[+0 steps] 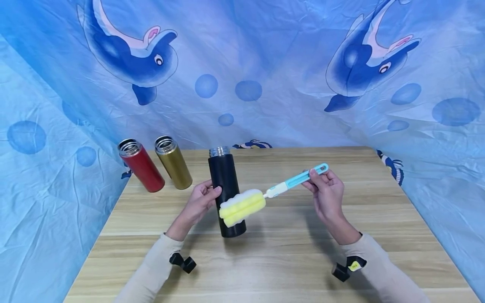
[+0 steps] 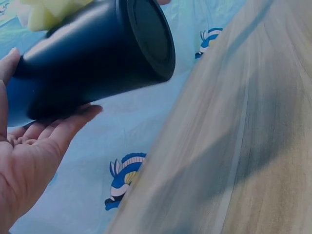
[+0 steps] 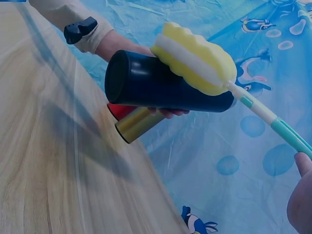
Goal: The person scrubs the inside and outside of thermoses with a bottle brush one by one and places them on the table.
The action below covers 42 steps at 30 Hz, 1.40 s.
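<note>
My left hand (image 1: 200,201) grips a black thermos bottle (image 1: 224,174) around its middle and holds it up off the table; its steel threaded mouth has no lid. In the left wrist view the round base of the bottle (image 2: 148,39) faces the camera. By the end of its turquoise and white handle, my right hand (image 1: 329,192) pinches a bottle brush (image 1: 297,179). The yellow and white sponge head (image 3: 195,61) lies across the side of the bottle, outside it; whether the two touch I cannot tell.
A red bottle (image 1: 143,168) and a gold bottle (image 1: 175,165), both without lids, stand at the back left of the wooden table (image 1: 288,261). A blue cloth with dolphin prints (image 1: 288,122) hangs behind the table and along both sides.
</note>
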### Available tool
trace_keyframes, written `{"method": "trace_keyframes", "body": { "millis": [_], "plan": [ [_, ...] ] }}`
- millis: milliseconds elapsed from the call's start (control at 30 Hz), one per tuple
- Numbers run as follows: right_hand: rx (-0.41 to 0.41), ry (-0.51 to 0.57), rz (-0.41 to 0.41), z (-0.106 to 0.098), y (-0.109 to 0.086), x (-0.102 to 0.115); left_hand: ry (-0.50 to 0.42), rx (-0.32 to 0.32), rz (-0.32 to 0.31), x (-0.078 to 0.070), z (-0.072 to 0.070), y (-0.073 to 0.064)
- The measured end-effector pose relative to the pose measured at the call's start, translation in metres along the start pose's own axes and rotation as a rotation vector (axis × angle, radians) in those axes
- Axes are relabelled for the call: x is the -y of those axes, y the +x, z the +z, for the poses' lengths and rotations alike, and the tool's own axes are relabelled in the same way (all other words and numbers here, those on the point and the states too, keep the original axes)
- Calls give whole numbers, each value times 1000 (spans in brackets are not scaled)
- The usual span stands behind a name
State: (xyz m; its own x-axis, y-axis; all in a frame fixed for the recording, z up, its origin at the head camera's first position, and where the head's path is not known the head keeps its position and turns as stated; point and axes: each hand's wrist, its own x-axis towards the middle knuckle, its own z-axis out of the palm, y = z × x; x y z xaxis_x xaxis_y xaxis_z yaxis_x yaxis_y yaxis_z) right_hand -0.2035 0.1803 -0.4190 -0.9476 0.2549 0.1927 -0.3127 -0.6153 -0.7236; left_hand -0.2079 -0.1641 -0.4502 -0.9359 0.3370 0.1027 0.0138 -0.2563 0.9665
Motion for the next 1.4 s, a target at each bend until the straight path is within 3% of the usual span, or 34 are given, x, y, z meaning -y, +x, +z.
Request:
{"method": "trace_keyframes", "body": {
  "millis": [367,667,867,1100,1400],
  "plan": [
    [-4,6,-29,-1,3,-1,-54,9,13,4,1,-2],
    [-29,-18,-19,-5,3,0,-103,101,60,5,0,-4],
    [-55,4,-21,-7,6,4,-35,39,47,6,0,-6],
    [-54,25,-39,-5,10,8,88,-38,80,7,1,-9],
    [-78,52,-57,0,14,9,85,-27,93,6,2,-10]
  ]
}}
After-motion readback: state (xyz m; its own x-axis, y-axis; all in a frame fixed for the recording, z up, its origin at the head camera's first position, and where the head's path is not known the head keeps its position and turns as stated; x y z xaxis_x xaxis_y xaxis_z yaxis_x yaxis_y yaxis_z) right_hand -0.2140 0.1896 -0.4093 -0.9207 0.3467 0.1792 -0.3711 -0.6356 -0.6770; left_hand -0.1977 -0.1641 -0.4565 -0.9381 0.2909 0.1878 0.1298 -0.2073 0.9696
